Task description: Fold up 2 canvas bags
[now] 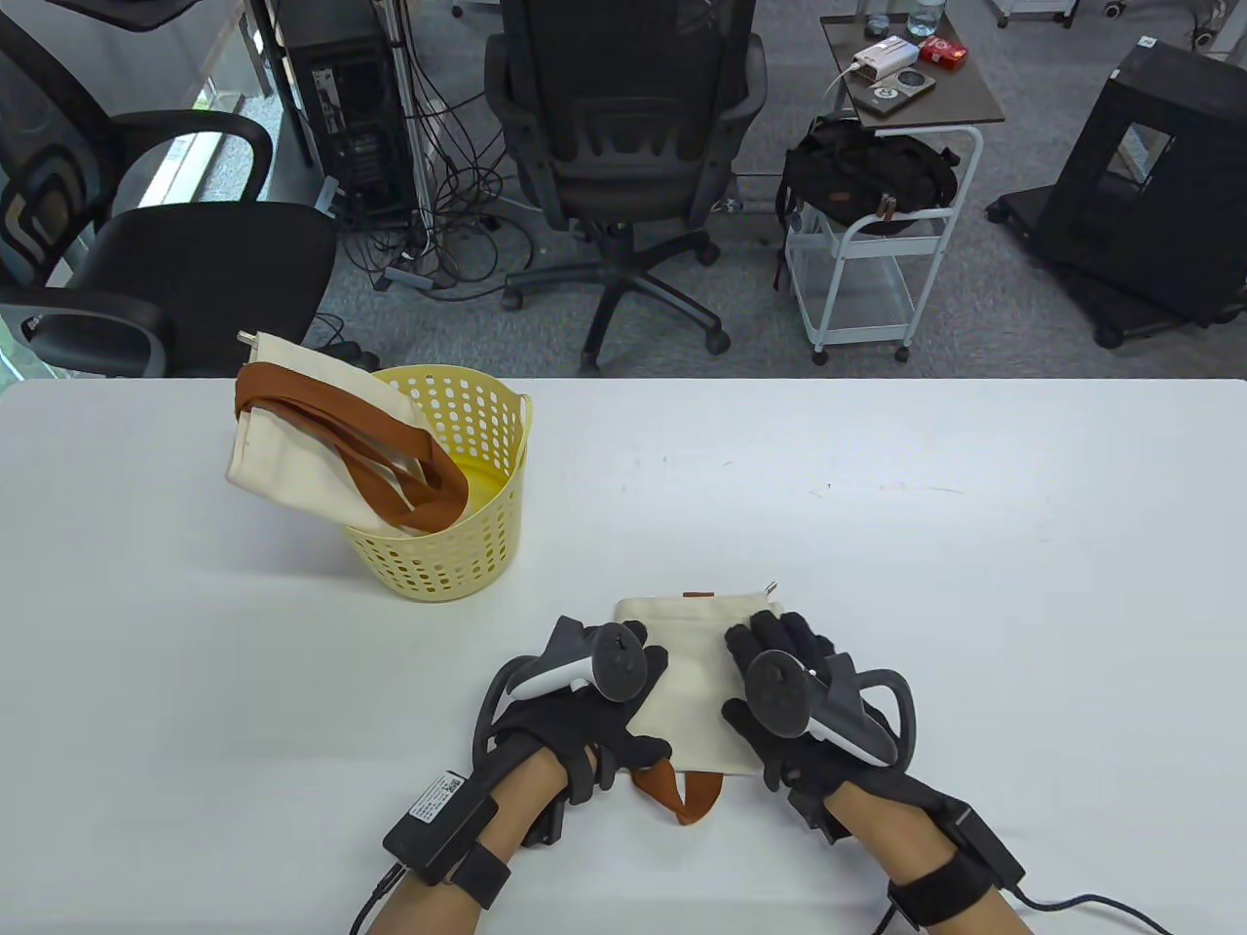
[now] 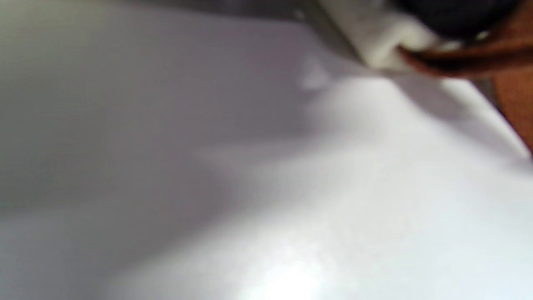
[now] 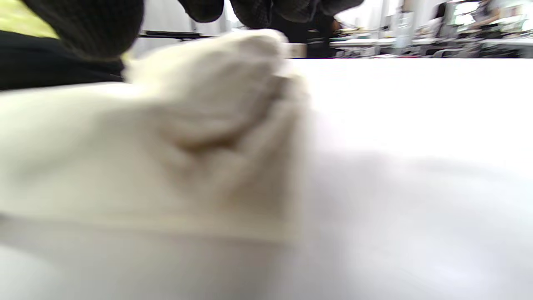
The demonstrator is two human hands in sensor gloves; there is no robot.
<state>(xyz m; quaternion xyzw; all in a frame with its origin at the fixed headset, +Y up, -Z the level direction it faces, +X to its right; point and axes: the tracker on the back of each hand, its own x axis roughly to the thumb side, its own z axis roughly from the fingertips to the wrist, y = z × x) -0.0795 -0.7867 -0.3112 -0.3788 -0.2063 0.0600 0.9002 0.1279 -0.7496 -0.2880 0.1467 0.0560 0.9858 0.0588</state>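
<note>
Near the table's front edge, the left hand (image 1: 585, 706) and right hand (image 1: 794, 696) rest flat, fingers spread, on either side of a folded cream canvas bag (image 1: 697, 687), pressing rather than gripping; its brown strap (image 1: 682, 794) loops toward the edge. Farther back left, a second canvas bag (image 1: 321, 429) droops from a yellow basket (image 1: 468, 526).

Behind the white table (image 1: 877, 506): grey carpet (image 1: 994, 321), black office chair (image 1: 623, 146), white trolley (image 1: 877, 263) to its right
</note>
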